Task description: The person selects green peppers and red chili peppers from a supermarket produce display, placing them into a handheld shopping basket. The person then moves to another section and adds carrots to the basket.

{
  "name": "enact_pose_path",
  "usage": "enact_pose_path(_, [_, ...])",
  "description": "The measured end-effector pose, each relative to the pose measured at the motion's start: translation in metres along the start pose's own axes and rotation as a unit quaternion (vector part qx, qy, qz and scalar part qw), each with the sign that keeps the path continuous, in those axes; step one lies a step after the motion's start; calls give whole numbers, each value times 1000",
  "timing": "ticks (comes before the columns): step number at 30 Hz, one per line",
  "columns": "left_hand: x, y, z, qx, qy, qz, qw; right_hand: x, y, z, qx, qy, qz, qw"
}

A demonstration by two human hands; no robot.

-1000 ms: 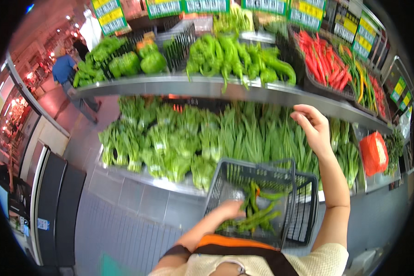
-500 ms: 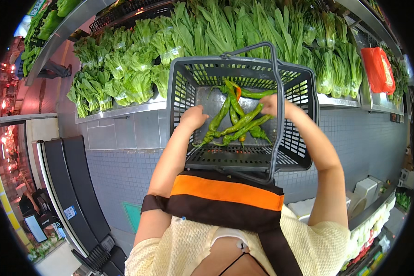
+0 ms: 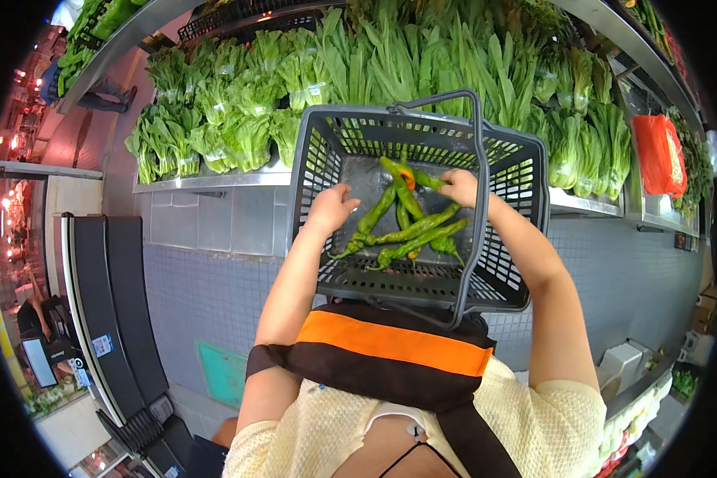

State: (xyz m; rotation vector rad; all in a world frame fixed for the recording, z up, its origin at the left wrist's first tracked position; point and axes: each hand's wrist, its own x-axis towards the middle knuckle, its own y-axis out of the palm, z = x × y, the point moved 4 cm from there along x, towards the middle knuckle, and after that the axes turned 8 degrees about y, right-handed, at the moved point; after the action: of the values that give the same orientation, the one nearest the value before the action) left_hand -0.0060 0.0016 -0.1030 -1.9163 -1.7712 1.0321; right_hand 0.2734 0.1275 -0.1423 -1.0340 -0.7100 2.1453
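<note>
Several long green chili peppers lie crossed over one another on the bottom of a dark grey shopping basket. One near the back shows an orange-red patch. Within the basket's right side, my right hand has its fingers closed around the end of a green chili pepper; the fingertips are partly hidden. My left hand hovers inside the left wall, thumb and forefinger apart with nothing between them. The basket's handle arches up between my right hand and forearm.
Behind the basket, a metal-edged display bears bundled leafy greens. A red bag sits at its right. To the left stands a black panel-like unit. A brown and orange apron or strap crosses my front.
My right hand has shifted slightly left and back, onto the rear pepper's end. The peppers have moved a little. My left hand stays inside the left wall, its fingers lifted slightly.
</note>
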Motion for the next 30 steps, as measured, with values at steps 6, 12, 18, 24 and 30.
enact_pose_path(6, [-18, -23, -100, -44, 259, -180, 948, -99, -79, 60, 257, 51, 46, 964])
enact_pose_path(12, [-39, -4, -168, 70, 382, -120, 913, -131, -63, 70, 449, 44, 108, 886])
enact_pose_path(18, [-57, -21, -159, 106, 386, -195, 895, -130, -59, 106, 446, -39, 131, 884])
enact_pose_path(24, [-77, -37, -102, -106, 276, -300, 907, -67, -41, 51, 574, 115, 58, 809])
enact_pose_path(30, [-79, -45, -93, -152, 174, -384, 894, -5, 26, 4, 222, 108, -59, 967])
